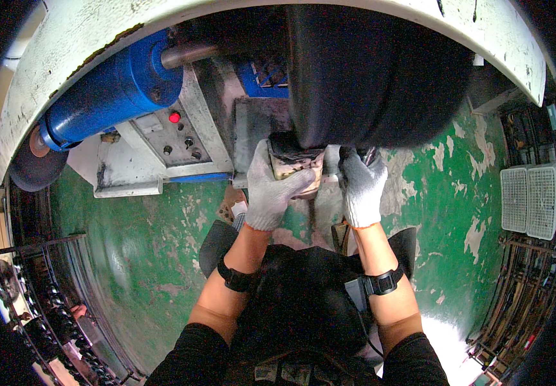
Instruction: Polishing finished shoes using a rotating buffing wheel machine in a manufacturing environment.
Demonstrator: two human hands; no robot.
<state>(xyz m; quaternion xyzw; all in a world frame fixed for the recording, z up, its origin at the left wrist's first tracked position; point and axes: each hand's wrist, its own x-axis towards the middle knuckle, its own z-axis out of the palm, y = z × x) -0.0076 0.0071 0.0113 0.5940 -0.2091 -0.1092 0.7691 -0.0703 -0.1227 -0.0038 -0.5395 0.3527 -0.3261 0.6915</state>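
Stained block (297,161), in left hand (274,186) (gloved); thumb (300,181) across it

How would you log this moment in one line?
left hand: holds stained pad; right hand: near dark wheel, grip unclear; pale gloves: both hands

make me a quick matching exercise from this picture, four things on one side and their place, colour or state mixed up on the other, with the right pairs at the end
Things:
1. left hand
2. red button
3. floor
4. lattice baskets

Places, colours, states:
A. green, with pale worn patches
B. white, near the picture's right edge
C. gloved, gripping a block near the dark wheel
D. on the control panel, below the blue cylinder

Right pairs: 1-C, 2-D, 3-A, 4-B
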